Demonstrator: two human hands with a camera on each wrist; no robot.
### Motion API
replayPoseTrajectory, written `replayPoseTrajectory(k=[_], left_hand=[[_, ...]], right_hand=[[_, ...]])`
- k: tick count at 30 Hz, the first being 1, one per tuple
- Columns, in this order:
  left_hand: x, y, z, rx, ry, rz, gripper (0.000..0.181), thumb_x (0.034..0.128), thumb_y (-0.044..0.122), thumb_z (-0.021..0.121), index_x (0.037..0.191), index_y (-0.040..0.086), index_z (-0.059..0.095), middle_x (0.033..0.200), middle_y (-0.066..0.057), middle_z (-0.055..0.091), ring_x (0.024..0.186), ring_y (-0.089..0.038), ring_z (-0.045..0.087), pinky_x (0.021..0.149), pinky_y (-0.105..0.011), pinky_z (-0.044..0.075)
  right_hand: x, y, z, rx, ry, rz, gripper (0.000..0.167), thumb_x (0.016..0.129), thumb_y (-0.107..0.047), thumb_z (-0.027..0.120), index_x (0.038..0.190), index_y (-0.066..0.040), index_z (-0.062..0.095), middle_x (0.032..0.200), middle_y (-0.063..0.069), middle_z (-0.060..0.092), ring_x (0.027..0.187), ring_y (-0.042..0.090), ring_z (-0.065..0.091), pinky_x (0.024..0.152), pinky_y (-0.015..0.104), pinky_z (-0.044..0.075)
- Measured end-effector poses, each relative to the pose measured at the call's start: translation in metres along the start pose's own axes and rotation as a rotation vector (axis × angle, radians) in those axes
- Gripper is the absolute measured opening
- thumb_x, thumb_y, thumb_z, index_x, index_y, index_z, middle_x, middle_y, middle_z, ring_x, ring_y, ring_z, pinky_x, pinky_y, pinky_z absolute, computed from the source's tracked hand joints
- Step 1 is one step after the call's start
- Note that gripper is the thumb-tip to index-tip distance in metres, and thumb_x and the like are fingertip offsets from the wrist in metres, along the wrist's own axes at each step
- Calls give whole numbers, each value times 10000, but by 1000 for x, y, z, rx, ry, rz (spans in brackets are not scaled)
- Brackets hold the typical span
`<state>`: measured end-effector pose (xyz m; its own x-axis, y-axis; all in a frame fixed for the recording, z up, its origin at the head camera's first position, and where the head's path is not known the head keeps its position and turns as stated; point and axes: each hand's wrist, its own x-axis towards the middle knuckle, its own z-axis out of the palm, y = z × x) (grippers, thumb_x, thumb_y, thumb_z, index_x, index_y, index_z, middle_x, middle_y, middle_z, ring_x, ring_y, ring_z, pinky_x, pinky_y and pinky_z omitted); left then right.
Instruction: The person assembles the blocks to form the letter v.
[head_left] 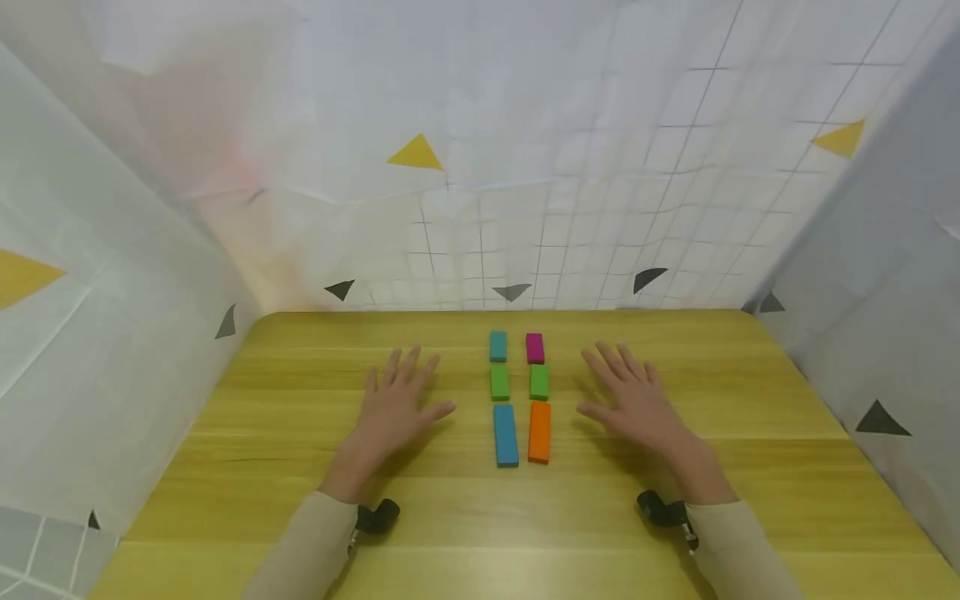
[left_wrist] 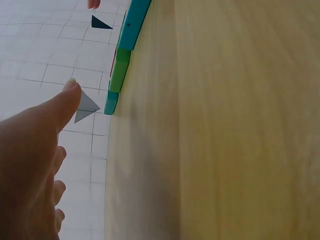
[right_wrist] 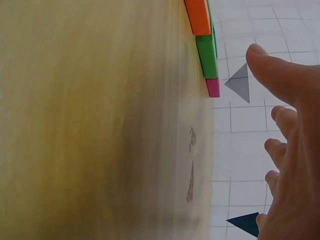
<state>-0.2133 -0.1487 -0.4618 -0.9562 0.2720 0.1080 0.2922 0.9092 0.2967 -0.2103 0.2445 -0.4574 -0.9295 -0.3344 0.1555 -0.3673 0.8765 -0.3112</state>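
Looking down, head view: I get all six blocks [head_left: 539, 432] plainly at once, which neither wrist view gives me, on the wooden counter [head_left: 450, 533].
Pose: left hand [head_left: 393, 408] and right hand [head_left: 633, 407] flank the blocks, palms down, fingers spread; each grip is wide and holds nothing.
Left column: teal block [head_left: 498, 347] farthest, left green block [head_left: 500, 382] between, longer blue block [head_left: 506, 436] nearest me; long axes front to back, the blue far end leaning slightly left.
Right column: magenta block [head_left: 535, 348], right green block [head_left: 539, 382], orange block [head_left: 540, 421]; long axes likewise.
Left wrist view: I catch the left column's side faces and a dark dot [left_wrist: 128, 24] on the blue block.
Left thumb: stretched forward above the counter, fingertips beyond.
Left line: its blocks run lengthwise toward the white sheet [left_wrist: 30, 60].
Right wrist view: only here do I see brown marks [right_wrist: 190, 185] on the counter.
Right thumb: extended, clear of everything.
Right line: orange, green, magenta, lengthwise toward the sheet.
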Motion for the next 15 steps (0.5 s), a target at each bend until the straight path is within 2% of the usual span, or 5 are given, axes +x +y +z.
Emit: replayPoseTrajectory(k=[4, 11, 15], left_hand=[[-2, 5, 2, 2, 7, 20, 851, 891, 764, 443, 1587, 334, 210, 1685, -29, 135, 1561, -350, 47, 1182, -709, 87], [-6, 14, 7, 1, -32, 59, 869, 884, 770, 449, 1590, 325, 206, 1688, -28, 111, 1559, -361, 40, 1182, -711, 79], [-5, 21, 7, -4, -28, 76, 858, 885, 767, 449, 1588, 368, 161, 1691, -5, 90, 1563, -337, 12, 1198, -686, 74]], right_hand=[[0, -4, 1, 2, 8, -23, 863, 894, -579, 630, 1592, -267, 228, 1672, 75, 183, 1531, 432, 99, 1150, 742, 51], [-1, -12, 3, 5, -18, -50, 877, 876, -556, 668, 1587, -258, 249, 1676, 55, 176, 1533, 429, 98, 1160, 734, 44], [0, -14, 2, 19, -33, -63, 877, 873, -518, 692, 1585, -252, 255, 1672, 60, 190, 1540, 416, 83, 1167, 725, 37]])
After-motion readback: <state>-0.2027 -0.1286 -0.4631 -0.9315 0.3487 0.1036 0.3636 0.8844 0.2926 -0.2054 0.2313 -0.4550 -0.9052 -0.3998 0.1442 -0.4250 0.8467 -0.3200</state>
